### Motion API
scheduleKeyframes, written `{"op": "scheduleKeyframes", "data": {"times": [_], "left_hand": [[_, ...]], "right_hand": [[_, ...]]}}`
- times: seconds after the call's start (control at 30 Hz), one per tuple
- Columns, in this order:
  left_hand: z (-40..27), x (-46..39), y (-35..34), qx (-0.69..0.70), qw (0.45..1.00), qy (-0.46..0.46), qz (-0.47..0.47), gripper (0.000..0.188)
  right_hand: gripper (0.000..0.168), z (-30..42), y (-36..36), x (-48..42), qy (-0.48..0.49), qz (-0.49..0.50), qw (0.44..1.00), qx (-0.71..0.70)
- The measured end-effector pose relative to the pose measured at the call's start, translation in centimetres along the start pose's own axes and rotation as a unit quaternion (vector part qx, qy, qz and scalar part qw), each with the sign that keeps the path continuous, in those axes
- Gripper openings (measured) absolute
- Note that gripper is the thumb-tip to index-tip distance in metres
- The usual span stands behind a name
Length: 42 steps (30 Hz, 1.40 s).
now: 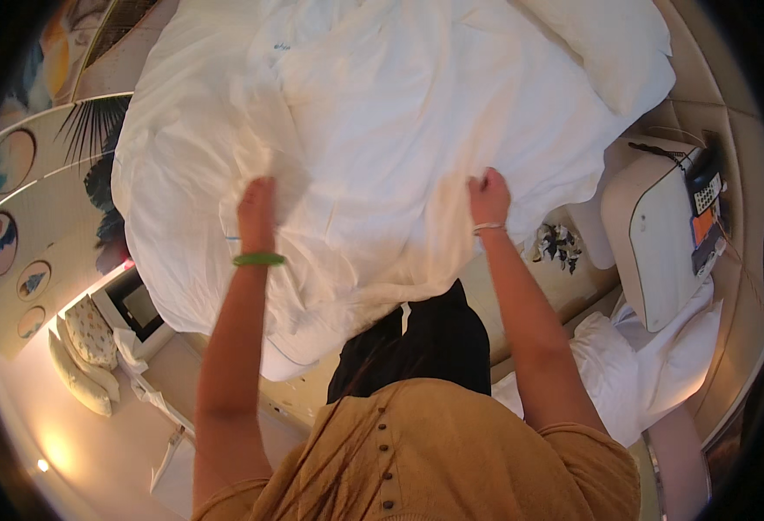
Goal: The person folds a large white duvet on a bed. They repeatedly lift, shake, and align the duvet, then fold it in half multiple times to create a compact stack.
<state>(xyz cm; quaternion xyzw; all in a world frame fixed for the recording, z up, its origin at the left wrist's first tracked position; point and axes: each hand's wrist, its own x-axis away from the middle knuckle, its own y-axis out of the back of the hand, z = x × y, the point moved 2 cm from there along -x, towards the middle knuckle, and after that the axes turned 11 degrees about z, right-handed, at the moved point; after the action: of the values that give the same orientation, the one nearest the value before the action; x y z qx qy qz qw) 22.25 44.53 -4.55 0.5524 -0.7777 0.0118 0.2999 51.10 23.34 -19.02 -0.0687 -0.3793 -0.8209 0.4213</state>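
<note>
A white duvet (pixel 369 150) is spread in loose folds over the bed before me, its near edge hanging by my black trousers. My left hand (pixel 256 205), with a green band at the wrist, grips a bunched fold of it on the left. On the right, my right hand (pixel 491 198) is closed in a fist on another fold, and the cloth rises in creases towards it. Both arms reach forward, well apart. Small blue writing shows on the fabric near the far left. A white pillow (pixel 616 55) lies at the bed's far right.
Right of the bed stands a white bedside cabinet (pixel 658 241) with a corded telephone (pixel 704 189) on it. A black-and-white bundle (pixel 556 247) is on the floor beside it. More white bedding (pixel 610 371) lies behind at right. Cushions (pixel 88 352) rest at far left.
</note>
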Motion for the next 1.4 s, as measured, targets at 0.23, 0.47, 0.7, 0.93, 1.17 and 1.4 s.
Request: {"op": "scheduleKeyframes", "data": {"times": [0.23, 0.47, 0.7, 0.93, 1.17, 1.4], "left_hand": [[3.3, -1.4, -8.5, -0.135, 0.974, 0.076, 0.164, 0.027], [3.2, -5.7, 0.3, 0.020, 0.994, 0.092, -0.058, 0.032], [2.8, -5.0, 1.4, 0.017, 0.989, 0.142, -0.043, 0.034], [-1.2, -2.9, 0.7, 0.090, 0.990, 0.093, 0.063, 0.030], [-6.1, 1.7, -3.4, 0.030, 0.990, -0.043, 0.128, 0.027], [-9.0, 2.5, 4.5, 0.107, 0.986, -0.113, -0.057, 0.021]], "right_hand": [[0.020, 12.9, -9.0, 7.6, 0.124, 0.235, 0.885, -0.382], [0.016, 3.2, -6.4, 4.9, 0.048, 0.048, 0.982, -0.177], [0.054, 6.1, -10.2, -1.2, -0.159, 0.177, 0.946, -0.223], [0.053, 9.3, -4.9, -7.4, -0.057, -0.044, 0.974, -0.215], [0.033, 18.6, 10.2, 3.7, 0.166, -0.103, 0.911, -0.365], [0.019, 10.4, 7.5, 8.2, 0.039, 0.034, 0.956, -0.289]]}}
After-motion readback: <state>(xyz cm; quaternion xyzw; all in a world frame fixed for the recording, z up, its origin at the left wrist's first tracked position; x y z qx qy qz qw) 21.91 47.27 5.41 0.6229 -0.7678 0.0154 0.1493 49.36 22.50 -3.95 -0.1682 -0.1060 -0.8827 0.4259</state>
